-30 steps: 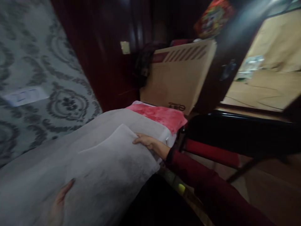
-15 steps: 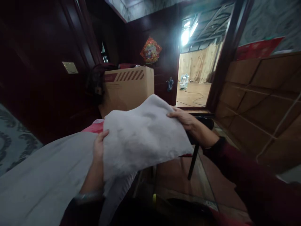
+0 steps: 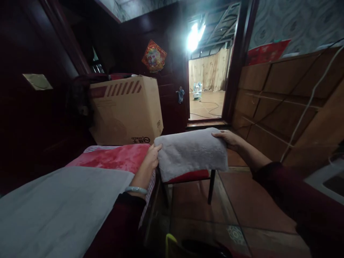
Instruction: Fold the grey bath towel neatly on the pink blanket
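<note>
A grey plush cloth (image 3: 192, 152) is stretched between my two hands, over the red seat of a black-legged chair (image 3: 188, 177). My left hand (image 3: 153, 156), below which a pale bangle shows on the wrist, is closed on the cloth's left edge. My right hand (image 3: 227, 139) grips its upper right corner, thumb on top and the other fingers partly hidden behind. The cloth's lower edge hangs in front of the chair; whether it rests on the seat I cannot tell.
At left, a pale grey cover (image 3: 61, 204) and a red-pink blanket (image 3: 115, 157) lie on a bed-like surface. A large cardboard box (image 3: 126, 111) stands behind. Wooden cabinets (image 3: 282, 93) with a hanging white cable line the right. Through the doorway stands a fan (image 3: 197, 90).
The cloth has moved forward and down over the chair and now looks narrower and flatter. Both hands moved with it, and the view has turned right.
</note>
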`<state>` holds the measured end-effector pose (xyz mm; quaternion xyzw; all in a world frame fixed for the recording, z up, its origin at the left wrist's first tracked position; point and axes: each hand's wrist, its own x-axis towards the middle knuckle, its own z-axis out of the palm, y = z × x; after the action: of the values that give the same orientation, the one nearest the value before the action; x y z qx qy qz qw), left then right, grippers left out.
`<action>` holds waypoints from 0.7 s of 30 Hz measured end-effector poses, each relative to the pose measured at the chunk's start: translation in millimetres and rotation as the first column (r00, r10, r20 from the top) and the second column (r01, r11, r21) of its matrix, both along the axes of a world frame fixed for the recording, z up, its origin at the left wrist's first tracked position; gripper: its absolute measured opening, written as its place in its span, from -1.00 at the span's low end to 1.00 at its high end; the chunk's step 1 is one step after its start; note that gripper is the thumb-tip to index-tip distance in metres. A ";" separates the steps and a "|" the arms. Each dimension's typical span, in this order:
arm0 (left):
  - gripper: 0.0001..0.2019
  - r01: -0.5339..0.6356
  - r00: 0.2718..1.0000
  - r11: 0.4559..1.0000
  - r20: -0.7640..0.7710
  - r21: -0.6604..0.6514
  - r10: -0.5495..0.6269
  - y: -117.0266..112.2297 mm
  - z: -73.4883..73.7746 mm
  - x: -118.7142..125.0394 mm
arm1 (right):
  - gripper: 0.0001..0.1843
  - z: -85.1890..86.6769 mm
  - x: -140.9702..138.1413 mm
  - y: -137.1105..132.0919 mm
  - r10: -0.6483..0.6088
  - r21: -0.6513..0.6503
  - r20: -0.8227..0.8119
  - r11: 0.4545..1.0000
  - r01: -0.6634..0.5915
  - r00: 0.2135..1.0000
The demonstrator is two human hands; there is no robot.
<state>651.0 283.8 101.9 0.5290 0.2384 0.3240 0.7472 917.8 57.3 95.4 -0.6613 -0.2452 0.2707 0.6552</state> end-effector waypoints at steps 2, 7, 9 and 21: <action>-0.76 0.003 0.998 1.000 -0.060 0.022 -0.002 7.1 -0.6 2.8 | -0.59 -2.0 1.4 -1.3 -0.022 -0.010 0.113 1.000 0.024 0.993; -0.79 -0.075 0.982 0.933 -0.134 0.352 0.130 19.7 4.1 10.0 | -0.49 0.4 4.0 1.9 -0.238 0.040 0.467 0.968 0.248 0.852; -0.82 -0.104 0.951 0.844 -0.196 0.526 0.239 23.0 4.1 12.3 | -0.53 0.8 4.6 5.4 -0.275 0.012 0.606 0.941 0.337 0.747; -0.76 -0.149 0.857 0.651 -0.231 0.744 0.461 24.6 -6.9 -1.5 | -0.42 4.0 -23.3 -3.1 -0.075 -0.099 0.968 0.759 0.643 0.238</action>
<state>649.5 308.4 95.0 0.7777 0.3319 0.3980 0.3557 894.5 54.3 99.4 -0.8700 -0.3285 -0.2704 0.2492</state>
